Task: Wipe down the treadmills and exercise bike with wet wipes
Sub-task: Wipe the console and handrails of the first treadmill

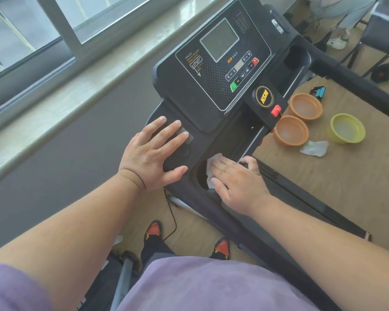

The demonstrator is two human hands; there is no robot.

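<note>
A black treadmill console (pixel 211 86) with a grey screen and buttons fills the middle of the head view. My left hand (pixel 153 153) rests flat with spread fingers on the console's near left part. My right hand (pixel 238 182) lies flat with straight fingers on a white wet wipe (pixel 211 167), pressing it onto the rim of a cup recess in the console's near edge. Most of the wipe is hidden under my fingers.
On the floor to the right stand two orange bowls (pixel 292 131), (pixel 305 106), a yellow-green bowl (pixel 346 129) and a crumpled used wipe (pixel 314 148). A windowsill (pixel 65 104) runs along the left. A black cable (pixel 173 221) trails near my feet. A person stands far right.
</note>
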